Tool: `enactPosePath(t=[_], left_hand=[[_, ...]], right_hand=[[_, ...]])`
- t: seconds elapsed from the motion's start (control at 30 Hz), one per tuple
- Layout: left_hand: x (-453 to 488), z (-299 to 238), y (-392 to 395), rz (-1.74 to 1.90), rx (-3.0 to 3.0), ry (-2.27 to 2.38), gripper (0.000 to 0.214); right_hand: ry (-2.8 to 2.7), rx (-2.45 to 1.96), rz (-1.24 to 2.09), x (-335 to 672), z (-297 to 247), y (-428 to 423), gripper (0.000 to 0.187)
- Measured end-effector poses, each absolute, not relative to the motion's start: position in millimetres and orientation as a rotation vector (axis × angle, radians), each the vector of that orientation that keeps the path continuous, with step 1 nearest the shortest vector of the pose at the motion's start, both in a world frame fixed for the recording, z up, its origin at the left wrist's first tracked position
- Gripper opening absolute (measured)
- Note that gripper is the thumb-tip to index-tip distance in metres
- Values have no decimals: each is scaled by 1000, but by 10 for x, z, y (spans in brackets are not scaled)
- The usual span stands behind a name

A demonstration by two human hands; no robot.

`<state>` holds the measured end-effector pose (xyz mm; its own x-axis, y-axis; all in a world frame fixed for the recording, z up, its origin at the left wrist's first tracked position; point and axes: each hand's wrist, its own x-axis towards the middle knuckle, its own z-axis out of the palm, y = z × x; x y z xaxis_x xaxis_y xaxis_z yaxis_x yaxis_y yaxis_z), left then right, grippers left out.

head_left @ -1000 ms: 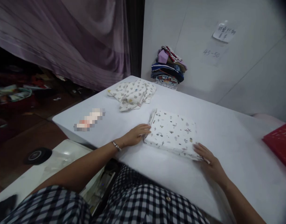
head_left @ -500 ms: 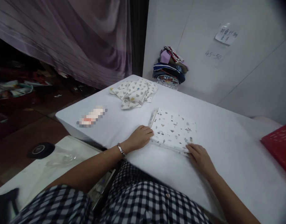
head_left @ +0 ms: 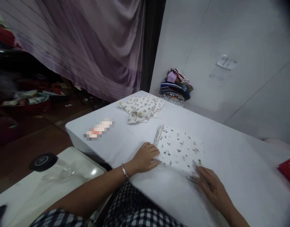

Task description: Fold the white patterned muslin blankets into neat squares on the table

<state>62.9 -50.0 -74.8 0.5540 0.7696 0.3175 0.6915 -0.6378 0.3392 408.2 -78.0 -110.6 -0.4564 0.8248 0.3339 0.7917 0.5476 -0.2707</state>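
Folded printed cloth [head_left: 180, 149] lies on white bench [head_left: 251, 170], left hand [head_left: 145, 158] at its near left corner, fingers close together, right hand [head_left: 212, 186] blurred at near right corner, whether either pinches cannot tell; crumpled cloth [head_left: 145, 108] behind, clothes pile [head_left: 175, 85] by wall [head_left: 253, 91].

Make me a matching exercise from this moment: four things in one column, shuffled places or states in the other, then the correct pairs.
Things
1. Left hand
2. Right hand
3. Rumpled cloth
4. Stack of fabrics

Places or states
A. At the near right corner of the folded white cloth
B. In front of the pale wall, beyond the table
C. Wears a bracelet at its wrist
D. Cream with a grey print, lying on the table

Pairs: 1-C, 2-A, 3-D, 4-B
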Motion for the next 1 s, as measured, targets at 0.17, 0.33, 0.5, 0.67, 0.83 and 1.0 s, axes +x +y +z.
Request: enactPosePath(t=[0.17, 0.33, 0.5, 0.67, 0.83, 1.0], left_hand=[[1012, -775, -299, 684, 2568, 1422, 42], [1109, -1123, -222, 505, 2457, 1550, 67], [1090, -1206, -250, 526, 2456, 1568, 66], [1118, -1148, -255, 498, 2441, 1575, 67], [1115, -1155, -248, 474, 2383, 1579, 70], [1121, -1161, -237, 455, 2371, 1600, 68]], right_hand=[[-2329, -1442, 76, 3826, -1113, -418, 49], [-2424, -1751, 150, 3871, -1387, -211, 62], [-2412, -1727, 132, 3815, -1206, -31, 62], [-2471, -1552, 119, 3131, -911, 521, 64], [-2675, -1453, 215, 2509, -1062, 898, 64], [-2699, -1433, 233, 2429, -1188, 941, 64]])
